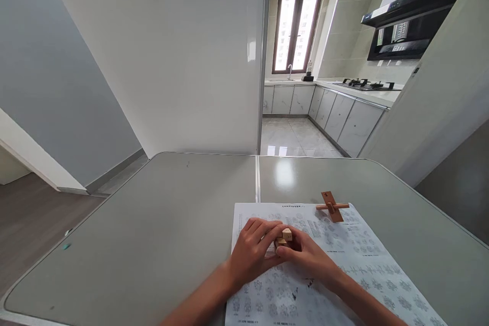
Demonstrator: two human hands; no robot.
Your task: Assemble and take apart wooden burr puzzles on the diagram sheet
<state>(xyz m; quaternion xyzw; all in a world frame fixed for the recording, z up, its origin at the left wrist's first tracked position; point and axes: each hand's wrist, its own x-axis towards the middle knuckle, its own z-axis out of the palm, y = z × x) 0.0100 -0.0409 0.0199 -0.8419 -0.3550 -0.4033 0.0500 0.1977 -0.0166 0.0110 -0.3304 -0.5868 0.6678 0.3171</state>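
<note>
A small cluster of light wooden blocks (286,235), which looks like an interlocking puzzle, is held between my two hands above a printed sheet. My left hand (255,245) curls over it from the left, fingers closed on its far side. From the right, my right hand (305,252) grips it with the thumb at the near side. The fingers hide most of the blocks. Beneath lies the instruction sheet (282,295), printed with rows of small diagrams. On its far right corner rests a brown wooden piece marked 2 (331,207), with a thin rod through it.
The grey table (153,244) has a metal seam (257,178) across its far half. A small teal scrap (66,246) lies near the left edge. Behind the table stand a white wall panel (198,61) and a kitchen with white cabinets (359,125).
</note>
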